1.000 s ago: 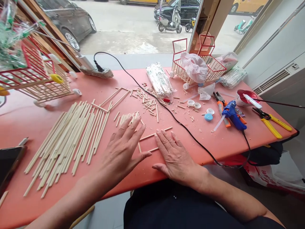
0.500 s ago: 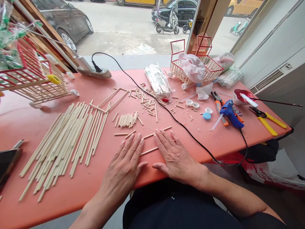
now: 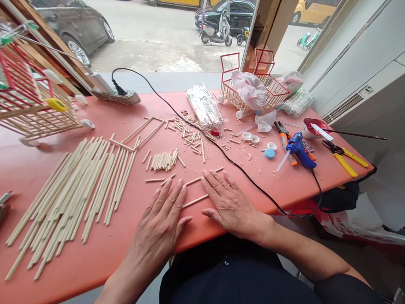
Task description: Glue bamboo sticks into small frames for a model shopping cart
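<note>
Both of my hands are open and palm down at the near edge of the salmon-pink table (image 3: 91, 261), fingers stretched out and closed around nothing. Far left, I have a red-and-natural wooden-stick basket (image 3: 53, 122) with a yellow round piece on its side. Below it spreads a broad batch of long pale wooden sticks (image 3: 72, 190), roughly parallel. Just above that batch lies an angular outline of thin sticks (image 3: 122, 145), with a white power strip (image 3: 118, 97) beyond it. Next comes my left hand (image 3: 163, 221), its fingertips by the left ends of two slim pale wooden rods (image 3: 195, 201), which lie side by side, slightly apart. Past those fingertips sits a group of short cut wooden pieces (image 3: 163, 161). My right hand (image 3: 229, 200) covers part of both rods; I can't tell how firmly either hand presses. Behind, a silver-wrapped stick bundle (image 3: 204, 105) rests near a black cable (image 3: 232, 161) crossing the table. Farther right, I see a red-trimmed stick basket (image 3: 232, 96) bearing a crumpled pale plastic bag (image 3: 249, 89), a light-blue round cap (image 3: 269, 153), orange-handled pliers (image 3: 284, 137), a blue glue gun (image 3: 299, 148), a red-lined bowl (image 3: 308, 130) and yellow-handled cutters (image 3: 343, 160).
</note>
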`<control>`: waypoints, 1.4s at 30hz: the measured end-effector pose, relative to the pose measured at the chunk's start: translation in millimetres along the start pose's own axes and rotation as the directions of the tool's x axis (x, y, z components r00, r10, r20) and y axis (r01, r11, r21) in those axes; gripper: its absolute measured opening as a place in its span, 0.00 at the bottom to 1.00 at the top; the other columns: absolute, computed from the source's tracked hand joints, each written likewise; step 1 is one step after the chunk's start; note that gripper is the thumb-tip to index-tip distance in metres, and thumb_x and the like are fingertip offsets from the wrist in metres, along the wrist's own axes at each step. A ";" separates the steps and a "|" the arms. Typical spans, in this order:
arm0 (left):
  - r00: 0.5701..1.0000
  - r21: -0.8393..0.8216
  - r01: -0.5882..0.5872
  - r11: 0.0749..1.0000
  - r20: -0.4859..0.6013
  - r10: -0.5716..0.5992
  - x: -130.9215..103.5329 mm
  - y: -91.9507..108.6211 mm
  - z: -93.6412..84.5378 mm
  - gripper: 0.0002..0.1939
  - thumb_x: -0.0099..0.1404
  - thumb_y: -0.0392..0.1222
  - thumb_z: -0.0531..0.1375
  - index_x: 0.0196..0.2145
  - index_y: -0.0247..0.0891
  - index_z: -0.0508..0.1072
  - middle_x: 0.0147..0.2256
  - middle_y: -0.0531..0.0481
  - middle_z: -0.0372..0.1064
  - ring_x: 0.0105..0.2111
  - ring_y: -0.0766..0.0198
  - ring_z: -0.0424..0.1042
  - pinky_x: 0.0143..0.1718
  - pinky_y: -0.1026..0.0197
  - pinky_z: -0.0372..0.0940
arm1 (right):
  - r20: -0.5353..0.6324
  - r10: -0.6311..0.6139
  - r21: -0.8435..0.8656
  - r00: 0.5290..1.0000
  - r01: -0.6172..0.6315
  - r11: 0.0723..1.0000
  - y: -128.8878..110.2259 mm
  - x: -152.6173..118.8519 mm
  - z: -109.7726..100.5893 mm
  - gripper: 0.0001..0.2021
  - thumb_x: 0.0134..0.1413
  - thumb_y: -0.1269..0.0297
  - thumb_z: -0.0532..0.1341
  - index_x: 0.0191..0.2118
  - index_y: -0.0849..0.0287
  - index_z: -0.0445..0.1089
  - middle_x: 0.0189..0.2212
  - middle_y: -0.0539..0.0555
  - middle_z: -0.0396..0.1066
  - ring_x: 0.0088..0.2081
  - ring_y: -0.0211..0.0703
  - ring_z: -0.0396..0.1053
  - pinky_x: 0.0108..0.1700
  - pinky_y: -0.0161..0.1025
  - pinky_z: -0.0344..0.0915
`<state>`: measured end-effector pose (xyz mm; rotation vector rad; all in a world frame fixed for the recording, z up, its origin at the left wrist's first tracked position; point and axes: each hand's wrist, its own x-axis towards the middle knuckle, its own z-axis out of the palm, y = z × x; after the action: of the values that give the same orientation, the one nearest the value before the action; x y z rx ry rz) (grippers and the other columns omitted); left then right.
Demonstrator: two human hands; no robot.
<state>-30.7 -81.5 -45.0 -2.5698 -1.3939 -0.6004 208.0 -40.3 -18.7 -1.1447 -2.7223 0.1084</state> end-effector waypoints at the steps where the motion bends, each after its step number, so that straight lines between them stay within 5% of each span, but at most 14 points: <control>1: 1.000 -0.003 0.001 1.000 -0.003 -0.001 0.0 -0.1 -0.1 0.36 0.78 0.45 0.52 0.76 0.29 0.44 0.70 0.31 0.58 0.75 0.43 0.44 0.72 0.40 0.50 | -0.001 0.005 0.008 1.000 -0.005 1.000 1.0 0.7 -0.2 0.34 0.74 0.50 0.50 0.72 0.73 0.56 0.73 0.66 0.52 0.75 0.58 0.50 0.75 0.59 0.49; 7: 1.000 -0.011 0.011 1.000 0.017 -0.011 0.3 0.8 -1.6 0.37 0.76 0.44 0.54 0.76 0.30 0.46 0.70 0.31 0.58 0.75 0.42 0.45 0.71 0.39 0.50 | -0.084 0.061 0.044 0.995 -0.057 0.997 19.0 5.5 -13.0 0.25 0.75 0.61 0.51 0.70 0.65 0.63 0.70 0.64 0.62 0.71 0.54 0.58 0.74 0.57 0.53; 19: 0.999 -0.022 0.027 0.999 0.020 -0.026 -0.9 2.3 -4.9 0.36 0.77 0.44 0.53 0.76 0.29 0.46 0.70 0.31 0.60 0.75 0.41 0.43 0.72 0.39 0.47 | -0.097 -0.019 0.059 0.995 0.025 0.998 33.1 16.0 -26.1 0.20 0.71 0.59 0.59 0.61 0.64 0.71 0.58 0.64 0.74 0.59 0.53 0.68 0.61 0.49 0.61; 24: 0.999 -0.058 0.050 0.997 -0.015 -0.050 0.2 1.7 -4.4 0.37 0.77 0.43 0.53 0.76 0.31 0.43 0.71 0.30 0.56 0.75 0.43 0.45 0.72 0.39 0.49 | -0.100 0.101 0.105 0.990 -0.090 0.990 50.7 31.1 -51.6 0.17 0.72 0.61 0.58 0.59 0.62 0.73 0.55 0.63 0.76 0.56 0.53 0.71 0.59 0.49 0.62; 29: 0.988 -0.136 0.127 0.983 -0.067 -0.137 -1.5 0.5 -3.4 0.39 0.76 0.39 0.54 0.77 0.37 0.41 0.71 0.32 0.57 0.74 0.43 0.50 0.69 0.38 0.56 | 0.047 0.232 0.056 0.972 -0.235 0.970 59.1 72.9 -74.6 0.13 0.71 0.60 0.60 0.51 0.63 0.76 0.49 0.60 0.78 0.50 0.50 0.74 0.53 0.43 0.65; 35: 0.958 -0.224 0.239 0.945 -0.102 -0.267 -3.1 1.9 -11.0 0.40 0.75 0.41 0.59 0.77 0.42 0.44 0.69 0.34 0.60 0.72 0.42 0.55 0.68 0.37 0.59 | 0.265 0.381 -0.111 0.886 -0.364 0.925 38.3 130.7 -65.8 0.23 0.69 0.48 0.59 0.47 0.66 0.78 0.47 0.68 0.79 0.51 0.59 0.77 0.49 0.47 0.71; 42: 0.966 -0.214 0.207 0.955 -0.112 -0.235 -5.1 0.6 -15.2 0.39 0.72 0.42 0.64 0.75 0.43 0.52 0.65 0.35 0.66 0.68 0.41 0.61 0.66 0.37 0.61 | 0.352 0.420 -0.185 0.837 -0.377 0.907 39.8 148.6 -62.3 0.16 0.66 0.68 0.60 0.53 0.71 0.77 0.52 0.74 0.78 0.54 0.58 0.77 0.50 0.44 0.74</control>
<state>-36.8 -90.6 -33.3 -2.4770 -1.6638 -0.9801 146.5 93.3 57.9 -1.8990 -2.7822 0.2731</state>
